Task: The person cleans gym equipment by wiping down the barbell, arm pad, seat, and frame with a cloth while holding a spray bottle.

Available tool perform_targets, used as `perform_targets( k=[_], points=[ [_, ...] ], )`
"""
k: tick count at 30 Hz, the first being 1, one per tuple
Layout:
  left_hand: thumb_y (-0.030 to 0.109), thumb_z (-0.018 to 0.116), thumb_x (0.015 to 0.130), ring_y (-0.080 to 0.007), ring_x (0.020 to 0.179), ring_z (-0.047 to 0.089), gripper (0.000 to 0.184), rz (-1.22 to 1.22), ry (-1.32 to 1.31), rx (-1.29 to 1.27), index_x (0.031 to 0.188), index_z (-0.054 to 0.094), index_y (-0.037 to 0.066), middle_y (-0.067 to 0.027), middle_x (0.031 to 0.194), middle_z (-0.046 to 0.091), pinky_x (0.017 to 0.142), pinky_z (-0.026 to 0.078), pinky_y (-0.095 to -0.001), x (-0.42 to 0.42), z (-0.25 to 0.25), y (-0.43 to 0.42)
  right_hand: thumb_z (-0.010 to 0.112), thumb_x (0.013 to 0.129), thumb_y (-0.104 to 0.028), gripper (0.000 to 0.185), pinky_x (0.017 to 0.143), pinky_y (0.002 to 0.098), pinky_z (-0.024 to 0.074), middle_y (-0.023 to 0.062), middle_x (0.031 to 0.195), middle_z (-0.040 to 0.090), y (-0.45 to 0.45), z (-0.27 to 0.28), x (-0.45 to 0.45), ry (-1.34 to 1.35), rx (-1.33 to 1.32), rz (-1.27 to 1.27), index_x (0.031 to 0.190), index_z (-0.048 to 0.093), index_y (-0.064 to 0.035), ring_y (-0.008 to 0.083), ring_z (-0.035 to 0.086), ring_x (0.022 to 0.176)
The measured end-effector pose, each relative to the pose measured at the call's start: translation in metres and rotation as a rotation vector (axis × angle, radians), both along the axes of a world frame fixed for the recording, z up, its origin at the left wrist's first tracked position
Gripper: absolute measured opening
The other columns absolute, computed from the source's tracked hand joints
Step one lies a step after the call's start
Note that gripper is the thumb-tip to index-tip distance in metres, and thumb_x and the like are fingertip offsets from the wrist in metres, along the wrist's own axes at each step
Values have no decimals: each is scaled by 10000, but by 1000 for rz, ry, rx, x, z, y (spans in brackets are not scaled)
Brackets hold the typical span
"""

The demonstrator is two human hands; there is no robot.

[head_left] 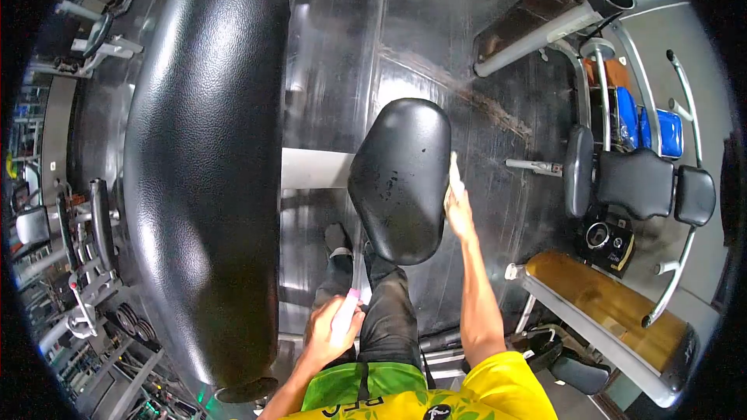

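A small black padded seat (408, 179) of a gym machine lies in front of me, with small dark spots or wet drops on its top. At its right edge is my right hand (460, 214), fingers closed around a pale cloth (454, 169) that shows as a thin strip along the pad's side. My left hand (331, 334) is low in front of my legs. It grips a narrow white bottle-like object (343, 317) with a pink end, its lower part hidden by the hand.
A long black padded bench (206, 148) stands on the left, joined to the seat by a grey metal bar (315, 168). On the right are a brown-topped bench (607, 303), a machine with black pads (636, 180) and a blue bag (661, 132). Dark rubber flooring (506, 210) lies below.
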State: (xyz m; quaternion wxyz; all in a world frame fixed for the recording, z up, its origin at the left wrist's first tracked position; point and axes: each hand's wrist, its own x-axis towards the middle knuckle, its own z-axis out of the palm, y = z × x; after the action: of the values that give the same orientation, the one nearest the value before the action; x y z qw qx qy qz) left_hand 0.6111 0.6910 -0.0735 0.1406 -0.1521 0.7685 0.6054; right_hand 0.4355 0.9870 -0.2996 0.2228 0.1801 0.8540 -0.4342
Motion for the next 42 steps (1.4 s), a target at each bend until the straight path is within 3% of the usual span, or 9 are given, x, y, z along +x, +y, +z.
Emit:
perform_targets(
  k=[4,10,13,18,22,26,28,32,42],
  points=[
    [24,677,813,-110,654,576,164,-21,-35,-2,966,619,13,-40,800,644,607,460,-259,5,0,0,440,992,-239,382,939,438,407,247,1066,521,-13,45,91,140,273,141,1210,503,68,398,527,1079],
    [29,680,810,-95,642,566,174,-20,-7,-3,973,620,16,-37,792,642,595,455,-256,5,-3,-2,499,955,-167,291,868,461,441,209,1074,507,22,73,118,-25,135,202,1154,567,35,387,553,971],
    [26,680,808,-94,634,564,177,2,16,-18,974,620,15,-39,788,642,584,451,-253,4,-2,-3,537,938,-167,308,831,407,484,164,1082,505,13,101,72,60,-22,-31,1142,573,60,302,589,941],
    [18,678,807,-96,619,564,178,32,32,-37,975,620,14,-38,780,641,570,447,-252,8,-6,-4,568,905,-141,248,794,358,474,209,1037,591,7,102,-19,493,87,330,1079,627,25,276,604,880],
    [15,680,806,-96,612,564,177,62,45,-44,972,620,12,-36,774,637,566,449,-254,10,-11,-1,586,877,-115,238,719,308,507,89,806,675,-46,183,-99,199,-37,528,1066,619,26,127,609,761],
    [14,678,809,-100,626,576,181,75,3,-41,979,617,9,-41,773,638,576,458,-258,2,-8,6,587,874,-180,337,863,367,491,199,1076,647,-51,124,-176,118,85,790,1158,596,0,242,644,976],
    [15,677,811,-98,632,575,182,92,3,-31,982,617,7,-42,776,638,582,460,-257,-2,-9,11,604,873,-241,407,908,436,483,191,1183,582,-64,104,-179,257,506,727,1239,557,-68,365,582,1085],
    [20,673,818,-89,649,570,181,127,11,0,991,621,5,-42,783,637,595,465,-253,-10,-11,22,653,849,-361,642,1060,506,327,261,1372,419,-90,32,-149,515,510,566,1390,424,-102,431,417,1262],
    [21,670,820,-78,634,545,178,143,-5,-23,993,625,8,-29,782,632,584,449,-244,-32,-7,22,663,774,-102,462,943,491,397,149,1249,539,-97,36,-132,649,581,310,1215,627,-233,357,502,1139]
  ],
)
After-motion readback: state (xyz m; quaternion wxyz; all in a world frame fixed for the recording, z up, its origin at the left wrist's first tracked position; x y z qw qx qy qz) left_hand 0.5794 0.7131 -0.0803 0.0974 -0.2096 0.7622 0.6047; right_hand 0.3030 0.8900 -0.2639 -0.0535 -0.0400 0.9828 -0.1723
